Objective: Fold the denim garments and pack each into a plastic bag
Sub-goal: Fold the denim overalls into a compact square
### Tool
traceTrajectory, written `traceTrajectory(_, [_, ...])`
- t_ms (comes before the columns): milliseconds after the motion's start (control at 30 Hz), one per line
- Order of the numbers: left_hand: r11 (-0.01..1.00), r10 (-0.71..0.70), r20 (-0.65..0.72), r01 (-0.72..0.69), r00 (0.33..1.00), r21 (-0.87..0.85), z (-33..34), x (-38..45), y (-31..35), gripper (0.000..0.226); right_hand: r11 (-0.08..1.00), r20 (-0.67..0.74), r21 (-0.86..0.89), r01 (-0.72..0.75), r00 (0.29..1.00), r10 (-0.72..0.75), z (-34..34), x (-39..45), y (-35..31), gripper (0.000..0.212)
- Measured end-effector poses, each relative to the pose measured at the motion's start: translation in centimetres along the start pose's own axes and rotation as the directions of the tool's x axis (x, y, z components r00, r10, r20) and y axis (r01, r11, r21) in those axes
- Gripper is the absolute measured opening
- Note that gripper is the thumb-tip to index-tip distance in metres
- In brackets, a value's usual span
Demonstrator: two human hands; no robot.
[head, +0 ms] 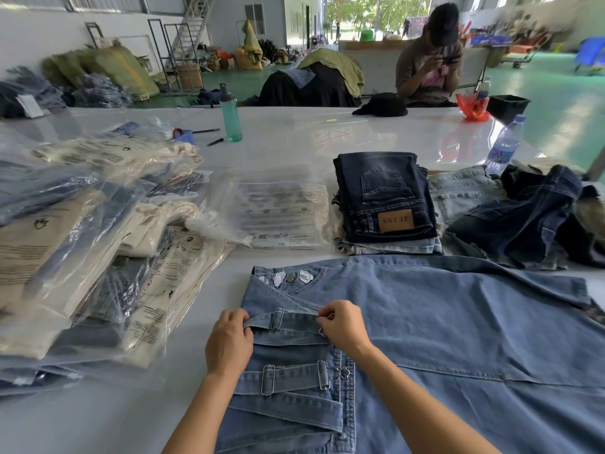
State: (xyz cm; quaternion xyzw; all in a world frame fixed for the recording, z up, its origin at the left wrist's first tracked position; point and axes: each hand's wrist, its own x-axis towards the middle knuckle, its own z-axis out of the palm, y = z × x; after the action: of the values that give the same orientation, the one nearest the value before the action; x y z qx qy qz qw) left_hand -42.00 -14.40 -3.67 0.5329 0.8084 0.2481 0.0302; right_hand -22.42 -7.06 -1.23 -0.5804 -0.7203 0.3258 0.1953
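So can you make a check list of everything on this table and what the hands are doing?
Surface: glossy white table, mostly covered.
Job's things: light blue denim overall spread flat; empty clear printed plastic bag behind it; folded dark jeans stack; bagged garments pile on the left.
Clutter: teal water bottle, clear water bottle, black pens, unfolded denim heap.
Grippers: left hand and right hand pinch the upper denim strap.
Cables: nothing seen.
Surroundings: seated person opposite, warehouse floor, sacks.

A teal bottle [230, 114] stands near pens [214, 142]; a clear water bottle [502, 146] sits far right.
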Motion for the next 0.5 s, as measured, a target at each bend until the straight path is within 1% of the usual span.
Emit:
traceTrajectory(33, [1.000, 0.028, -0.014, -0.028, 1.000, -0.001, 0.0, -0.1, 0.1, 0.015, 0.997, -0.033, 0.077, 0.007, 0.999, -0.005, -0.3, -0.1, -0.2, 0.013])
traceTrajectory(67, [0.998, 0.055, -0.027, -0.055, 0.998, -0.011, 0.1, -0.2, 0.2, 0.016, 0.977, -0.057, 0.213, -0.003, 0.998, 0.015, -0.7, -0.1, -0.7, 0.011])
traceTrajectory(100, [0.997, 0.065, -0.040, -0.066, 0.997, -0.029, 0.2, -0.3, 0.2, 0.015, 0.922, -0.055, 0.387, -0.027, 0.997, 0.053, -1.1, -0.1, -1.1, 0.009])
traceTrajectory(133, [0.997, 0.047, -0.045, -0.050, 0.998, -0.054, 0.3, -0.3, 0.2, 0.014, 0.809, -0.016, 0.583, -0.069, 0.995, 0.097, -1.4, -0.1, -1.5, 0.009])
traceTrajectory(167, [0.996, 0.010, -0.043, -0.014, 0.999, -0.084, 0.5, -0.2, 0.2, 0.014, 0.645, 0.060, 0.751, -0.141, 0.987, 0.146, -1.7, -0.1, -1.7, 0.010])
traceTrajectory(200, [0.994, -0.028, -0.038, 0.024, 0.999, -0.110, 0.6, -0.2, 0.1, 0.014, 0.493, 0.144, 0.843, -0.216, 0.973, 0.182, -1.9, -0.3, -1.8, 0.010])
traceTrajectory(233, [0.991, -0.056, -0.037, 0.051, 0.998, -0.127, 0.7, -0.1, 0.0, 0.014, 0.436, 0.200, 0.858, -0.272, 0.958, 0.205, -1.7, -0.6, -1.5, 0.010])
traceTrajectory(267, [0.988, -0.077, -0.033, 0.071, 0.997, -0.134, 0.8, 0.0, -0.1, 0.013, 0.494, 0.224, 0.811, -0.313, 0.946, 0.233, -1.4, -0.9, -1.1, 0.013])
traceTrajectory(300, [0.987, -0.091, -0.028, 0.086, 0.995, -0.134, 0.9, 0.1, -0.2, 0.012, 0.649, 0.206, 0.687, -0.326, 0.944, 0.256, -1.0, -1.2, -0.3, 0.018])
traceTrajectory(333, [0.986, -0.095, -0.026, 0.091, 0.995, -0.137, 0.9, 0.3, -0.2, 0.011, 0.801, 0.165, 0.515, -0.305, 0.952, 0.256, -0.6, -1.5, 0.4, 0.024])
traceTrajectory(367, [0.985, -0.088, -0.032, 0.082, 0.996, -0.154, 0.9, 0.5, 0.0, 0.010, 0.876, 0.131, 0.393, -0.281, 0.959, 0.249, -0.3, -1.9, 0.8, 0.028])
traceTrajectory(400, [0.978, -0.081, -0.052, 0.069, 0.995, -0.197, 0.9, 0.8, 0.2, 0.011, 0.885, 0.120, 0.379, -0.271, 0.962, 0.244, -0.2, -1.9, 1.0, 0.028])
traceTrajectory(433, [0.963, -0.089, -0.088, 0.063, 0.992, -0.263, 0.7, 1.1, 0.6, 0.012, 0.833, 0.123, 0.485, -0.265, 0.964, 0.235, -0.2, -1.9, 1.0, 0.025])
traceTrajectory(467, [0.939, -0.116, -0.133, 0.065, 0.984, -0.339, 0.4, 1.5, 1.0, 0.014, 0.727, 0.137, 0.632, -0.268, 0.962, 0.236, -0.4, -1.8, 0.9, 0.020])
traceTrajectory(500, [0.908, -0.153, -0.173, 0.070, 0.973, -0.412, 0.1, 2.0, 1.6, 0.016, 0.594, 0.136, 0.763, -0.257, 0.961, 0.241, -0.7, -1.7, 0.6, 0.015])
